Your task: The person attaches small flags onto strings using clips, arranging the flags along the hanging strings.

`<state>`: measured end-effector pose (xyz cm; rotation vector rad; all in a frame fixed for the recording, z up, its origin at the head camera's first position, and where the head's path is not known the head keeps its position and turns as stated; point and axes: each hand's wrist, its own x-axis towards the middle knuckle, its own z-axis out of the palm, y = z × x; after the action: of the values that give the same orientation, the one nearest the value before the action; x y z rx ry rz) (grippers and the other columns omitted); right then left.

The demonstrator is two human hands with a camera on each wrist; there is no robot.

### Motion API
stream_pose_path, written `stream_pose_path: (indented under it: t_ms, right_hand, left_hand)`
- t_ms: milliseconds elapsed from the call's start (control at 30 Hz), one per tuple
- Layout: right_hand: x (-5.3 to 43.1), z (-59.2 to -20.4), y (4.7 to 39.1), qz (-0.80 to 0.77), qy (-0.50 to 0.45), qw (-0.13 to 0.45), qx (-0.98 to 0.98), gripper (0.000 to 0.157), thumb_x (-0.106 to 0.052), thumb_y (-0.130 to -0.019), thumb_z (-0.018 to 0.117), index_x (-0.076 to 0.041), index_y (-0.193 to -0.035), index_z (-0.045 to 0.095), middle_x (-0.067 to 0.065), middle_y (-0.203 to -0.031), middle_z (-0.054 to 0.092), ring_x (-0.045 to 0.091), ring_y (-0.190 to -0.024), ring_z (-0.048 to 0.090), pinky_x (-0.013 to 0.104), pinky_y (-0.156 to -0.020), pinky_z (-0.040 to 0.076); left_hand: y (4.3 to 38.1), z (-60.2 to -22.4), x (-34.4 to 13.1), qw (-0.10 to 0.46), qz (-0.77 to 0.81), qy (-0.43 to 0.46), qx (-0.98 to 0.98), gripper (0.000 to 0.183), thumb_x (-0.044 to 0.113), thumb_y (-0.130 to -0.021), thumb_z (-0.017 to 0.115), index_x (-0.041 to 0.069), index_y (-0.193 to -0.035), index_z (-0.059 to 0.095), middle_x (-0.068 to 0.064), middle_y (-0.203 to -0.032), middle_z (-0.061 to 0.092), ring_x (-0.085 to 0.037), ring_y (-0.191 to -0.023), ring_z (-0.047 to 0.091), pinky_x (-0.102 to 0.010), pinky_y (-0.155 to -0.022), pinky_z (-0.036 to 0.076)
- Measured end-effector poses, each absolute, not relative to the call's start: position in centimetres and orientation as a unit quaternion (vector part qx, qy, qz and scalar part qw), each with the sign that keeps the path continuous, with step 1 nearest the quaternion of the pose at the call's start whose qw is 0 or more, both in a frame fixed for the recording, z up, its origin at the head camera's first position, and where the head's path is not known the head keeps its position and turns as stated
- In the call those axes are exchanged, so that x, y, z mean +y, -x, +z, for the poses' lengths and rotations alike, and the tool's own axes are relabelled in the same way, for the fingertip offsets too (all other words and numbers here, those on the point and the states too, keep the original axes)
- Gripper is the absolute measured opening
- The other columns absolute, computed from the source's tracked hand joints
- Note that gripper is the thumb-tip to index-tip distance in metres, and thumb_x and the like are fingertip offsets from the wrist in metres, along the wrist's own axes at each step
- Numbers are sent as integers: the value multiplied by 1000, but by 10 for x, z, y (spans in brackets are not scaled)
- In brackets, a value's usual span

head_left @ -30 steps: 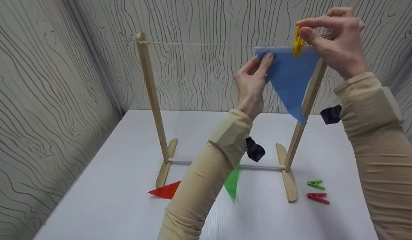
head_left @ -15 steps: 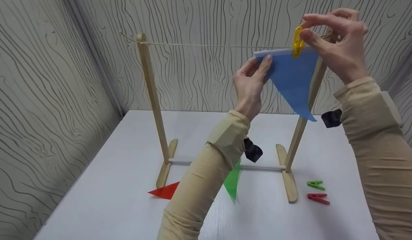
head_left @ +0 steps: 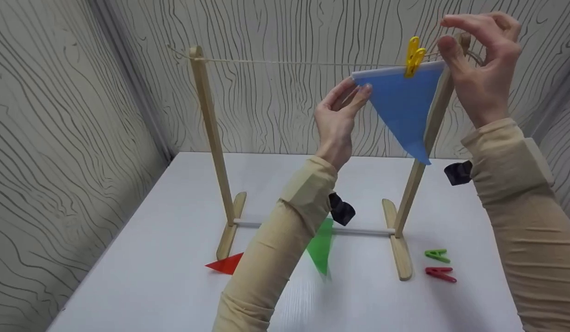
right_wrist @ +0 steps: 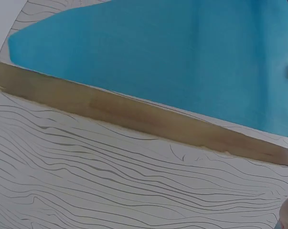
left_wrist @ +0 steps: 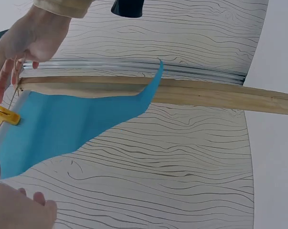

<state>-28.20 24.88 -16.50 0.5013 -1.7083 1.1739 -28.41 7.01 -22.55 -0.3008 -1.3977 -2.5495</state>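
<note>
A blue triangular pennant (head_left: 402, 103) with a white top band hangs from the string (head_left: 285, 62), its band sloping down to the left. A yellow clothespin (head_left: 412, 57) clips the band to the string. My left hand (head_left: 338, 120) is at the pennant's left corner, thumb and fingers parted, fingertips right at its edge. To the right of the clothespin, my right hand (head_left: 488, 64) holds nothing; its thumb and index finger are spread apart near the post top. In the left wrist view, the pennant's tip (left_wrist: 155, 86) curls outward.
The wooden frame has a left post (head_left: 212, 133), a right post (head_left: 412, 198) and a white bottom rod (head_left: 363, 231). A red pennant (head_left: 226, 264), partly behind my left sleeve, and a green pennant (head_left: 321, 249) lie low. Green (head_left: 436, 255) and red (head_left: 441, 274) clothespins lie on the white table (head_left: 142, 258).
My right hand has let go of the yellow clothespin and moved right. My left hand has loosened from the pennant's corner and shifted slightly left and down. The pennant's left end has dropped a little.
</note>
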Motion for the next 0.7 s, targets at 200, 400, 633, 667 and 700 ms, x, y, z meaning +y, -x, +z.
stream_pose_path:
  t_ms: [200,400,633,667,700]
  right_hand:
    - [251,-175,279,484,-201,502,-688,24,-10,-101,58,-4,-121,71,-10,-130,67,9,-134,35,22,-120,16]
    - [256,-194,279,498,-191,491,-688,36,-1,-105,42,-1,-136,60,14,-159,42,21,-154,24,20,-126,14]
    - [256,-220,271,527,-210,479,-670,47,0,-104,32,5,-150,40,22,-166,20,25,-157,22,26,-129,16]
    - [257,-225,269,531,-209,476,-669,48,-1,-104,31,5,-150,38,21,-167,19,25,-157,23,27,-129,16]
    - [256,-229,268,536,-207,475,-667,48,1,-104,28,4,-151,37,21,-167,18,24,-157,23,27,-129,16]
  left_hand:
    - [286,-236,59,118,-848,73,-511,42,10,-91,75,5,-131,64,-12,-139,63,-20,-135,56,-28,-107,51]
    - [288,-248,43,101,-828,40,-550,50,17,-91,76,8,-138,59,-6,-150,54,-19,-146,45,-37,-118,42]
    - [289,-266,24,88,-810,9,-579,56,21,-92,75,9,-142,54,-7,-159,41,-24,-155,27,-46,-124,33]
    - [288,-269,22,84,-808,4,-584,56,22,-92,75,10,-142,54,-7,-160,39,-25,-156,24,-48,-124,32]
    - [287,-272,21,81,-805,-1,-588,56,23,-92,75,10,-142,54,-8,-162,36,-27,-156,21,-51,-124,30]
